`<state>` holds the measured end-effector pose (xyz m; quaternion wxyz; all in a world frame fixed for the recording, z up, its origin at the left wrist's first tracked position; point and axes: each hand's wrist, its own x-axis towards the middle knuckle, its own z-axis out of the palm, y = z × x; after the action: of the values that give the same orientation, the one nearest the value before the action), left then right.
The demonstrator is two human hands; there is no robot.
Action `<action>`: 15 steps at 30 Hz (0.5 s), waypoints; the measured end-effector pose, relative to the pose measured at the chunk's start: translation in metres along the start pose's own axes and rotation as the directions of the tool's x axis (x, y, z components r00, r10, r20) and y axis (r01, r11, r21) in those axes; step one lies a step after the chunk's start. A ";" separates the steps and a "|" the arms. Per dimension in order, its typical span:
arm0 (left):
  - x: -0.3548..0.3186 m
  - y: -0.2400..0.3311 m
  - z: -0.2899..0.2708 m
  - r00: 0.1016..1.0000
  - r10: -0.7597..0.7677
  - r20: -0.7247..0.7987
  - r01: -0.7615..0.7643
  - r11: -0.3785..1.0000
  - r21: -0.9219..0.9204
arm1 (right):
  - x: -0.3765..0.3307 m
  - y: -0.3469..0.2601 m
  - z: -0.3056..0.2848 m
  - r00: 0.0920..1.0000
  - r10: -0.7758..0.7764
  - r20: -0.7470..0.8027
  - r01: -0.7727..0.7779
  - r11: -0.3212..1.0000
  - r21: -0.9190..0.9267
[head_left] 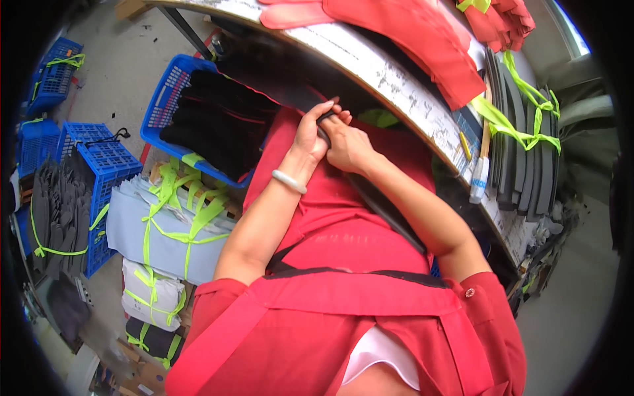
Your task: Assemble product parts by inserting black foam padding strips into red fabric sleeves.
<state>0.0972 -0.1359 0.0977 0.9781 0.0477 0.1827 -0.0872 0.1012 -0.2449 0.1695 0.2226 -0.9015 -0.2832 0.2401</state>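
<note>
Above the lap of my red apron [343, 224], both hands come together. My left hand [308, 137], with a pale bangle [289, 181] on its wrist, is closed around a dark strip of material [323, 119]. Pressed against it, my right hand [351, 146] is curled in a fist on the same strip. Its full shape is hidden by my fingers. A long black band [380, 201] runs under my right forearm; I cannot tell if it joins the strip. Just beyond my hands lies a dark sheet with a red edge [274, 79], reaching toward a blue basket [158, 115].
Black fabric pieces [211, 122] fill that basket. The white worktable [370, 59] curves across the far right, bearing red pieces [403, 39], a yellow pen [465, 145] and tied dark strips [522, 145]. Tied grey bundles [142, 221] and blue crates [105, 158] stand on the left.
</note>
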 end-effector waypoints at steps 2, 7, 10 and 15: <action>-0.002 0.005 0.005 0.996 -0.022 -0.084 0.022 1.000 -0.001 | 0.008 -0.001 -0.002 0.999 0.000 0.045 0.000 1.000 0.001; -0.008 -0.001 0.000 0.999 0.027 -0.031 -0.026 0.999 0.019 | -0.023 0.002 0.004 1.000 -0.015 0.000 0.015 0.998 0.056; -0.001 0.007 -0.005 0.996 0.050 -0.073 -0.055 0.997 -0.058 | 0.018 0.004 0.006 0.988 0.051 0.144 -0.051 0.999 -0.002; -0.012 0.017 -0.005 0.998 -0.023 0.062 0.032 0.989 -0.141 | -0.037 -0.019 -0.003 0.999 -0.041 -0.015 0.042 0.997 0.063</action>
<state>0.0874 -0.1168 0.0988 0.9828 -0.0274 0.1595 -0.0888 0.0685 -0.2549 0.1935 0.2578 -0.8895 -0.2926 0.2380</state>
